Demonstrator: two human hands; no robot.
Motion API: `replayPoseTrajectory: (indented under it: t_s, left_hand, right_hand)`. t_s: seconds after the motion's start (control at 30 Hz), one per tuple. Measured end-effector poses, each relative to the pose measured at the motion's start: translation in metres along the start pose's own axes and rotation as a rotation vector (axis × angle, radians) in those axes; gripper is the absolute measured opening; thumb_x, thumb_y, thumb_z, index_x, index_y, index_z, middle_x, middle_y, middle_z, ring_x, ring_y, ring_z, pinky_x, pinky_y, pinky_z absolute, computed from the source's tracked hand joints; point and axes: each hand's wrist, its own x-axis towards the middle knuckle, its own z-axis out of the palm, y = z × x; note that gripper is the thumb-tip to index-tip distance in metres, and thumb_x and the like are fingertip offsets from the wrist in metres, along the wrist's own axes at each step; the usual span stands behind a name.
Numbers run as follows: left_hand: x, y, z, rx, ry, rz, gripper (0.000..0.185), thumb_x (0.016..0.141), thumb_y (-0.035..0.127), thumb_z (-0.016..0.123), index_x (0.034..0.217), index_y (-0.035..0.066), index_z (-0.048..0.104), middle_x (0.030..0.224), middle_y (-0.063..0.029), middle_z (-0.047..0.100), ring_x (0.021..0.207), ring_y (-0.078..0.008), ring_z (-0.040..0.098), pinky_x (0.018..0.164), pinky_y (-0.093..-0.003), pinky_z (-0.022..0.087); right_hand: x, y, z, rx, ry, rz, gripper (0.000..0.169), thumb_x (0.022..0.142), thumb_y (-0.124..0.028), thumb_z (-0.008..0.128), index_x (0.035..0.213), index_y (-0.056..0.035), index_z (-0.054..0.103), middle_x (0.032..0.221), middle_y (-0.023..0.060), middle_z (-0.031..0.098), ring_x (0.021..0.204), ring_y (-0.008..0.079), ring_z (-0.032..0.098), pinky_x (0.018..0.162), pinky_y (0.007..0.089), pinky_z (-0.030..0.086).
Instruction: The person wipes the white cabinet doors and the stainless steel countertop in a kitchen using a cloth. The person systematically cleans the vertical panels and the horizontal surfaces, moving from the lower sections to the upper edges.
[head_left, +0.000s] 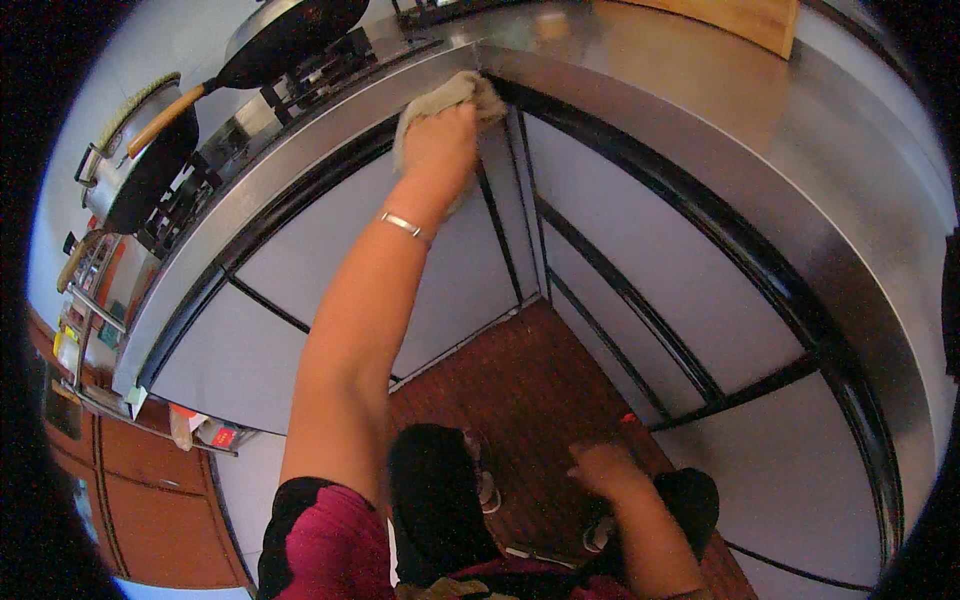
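A beige cloth (487, 94) is bunched under my left hand (442, 146), which presses it against the inner corner just below the stainless steel counter edge (472, 52). A metal bracelet (403, 224) circles that wrist. White cabinet doors (652, 232) with black frame strips meet beneath the cloth. My right hand (609, 469) hangs low over the dark red wood floor (517, 352), near my knee, with no object visible in it; its fingers look loosely bent and somewhat blurred.
A wok (300, 37) with a wooden handle and a metal pot (135, 157) stand on the gas stove at upper left. A wooden board (720, 19) rests on the counter at the top. A metal rack (97, 307) with packages and a brown wooden cabinet (157, 495) are at far left.
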Motion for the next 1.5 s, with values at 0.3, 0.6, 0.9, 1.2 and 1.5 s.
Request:
replayPoseTrajectory:
  t_s: [0.3, 0.6, 0.9, 1.2, 1.5]
  left_hand:
    - [-0.09, -0.085, -0.038, 0.168, -0.039, -0.16, 0.026, 0.089, 0.012, 0.04, 0.111, 0.008, 0.053, 0.096, -0.018, 0.063, 0.087, -0.034, 0.062, 0.076, -0.0444, 0.049]
    - [-0.113, -0.105, -0.044, 0.196, -0.021, -0.198, 0.026, 0.084, 0.007, 0.044, 0.109, 0.004, 0.05, 0.09, -0.0187, 0.061, 0.081, -0.0343, 0.061, 0.069, -0.044, 0.049]
    - [-0.083, -0.061, -0.026, 0.026, -0.086, -0.109, 0.028, 0.081, 0.003, 0.047, 0.109, 0.004, 0.051, 0.094, -0.0196, 0.06, 0.082, -0.0361, 0.061, 0.073, -0.0445, 0.049]
    - [0.001, -0.004, 0.005, -0.036, -0.055, 0.081, 0.027, 0.085, 0.005, 0.041, 0.111, 0.003, 0.049, 0.099, -0.0191, 0.06, 0.088, -0.0353, 0.061, 0.077, -0.0433, 0.049]
    - [0.02, 0.008, 0.013, 0.007, -0.055, 0.115, 0.014, 0.083, 0.01, 0.046, 0.089, 0.004, 0.057, 0.088, -0.0156, 0.062, 0.078, -0.0321, 0.063, 0.067, -0.0433, 0.051]
  right_hand:
    - [-0.011, 0.0, -0.001, -0.019, 0.055, -0.053, 0.037, 0.084, -0.033, 0.058, 0.111, -0.0074, 0.054, 0.104, 0.0164, 0.062, 0.099, 0.034, 0.059, 0.085, 0.0486, 0.044]
    - [-0.021, -0.013, -0.001, -0.117, 0.065, -0.091, 0.038, 0.083, -0.032, 0.059, 0.113, -0.0087, 0.054, 0.111, 0.015, 0.059, 0.105, 0.0333, 0.055, 0.09, 0.0478, 0.042]
    - [-0.018, -0.006, 0.007, -0.099, 0.076, -0.111, 0.037, 0.082, -0.032, 0.06, 0.109, -0.0084, 0.056, 0.11, 0.0163, 0.059, 0.105, 0.0329, 0.056, 0.09, 0.0475, 0.041]
    - [-0.009, -0.003, 0.014, -0.073, 0.121, -0.108, 0.035, 0.084, -0.035, 0.058, 0.106, -0.0079, 0.055, 0.103, 0.0141, 0.061, 0.099, 0.0326, 0.058, 0.085, 0.0476, 0.043]
    - [-0.011, 0.001, 0.008, -0.099, 0.108, -0.124, 0.037, 0.085, -0.034, 0.057, 0.109, -0.0062, 0.053, 0.105, 0.016, 0.061, 0.1, 0.0333, 0.058, 0.088, 0.0529, 0.04]
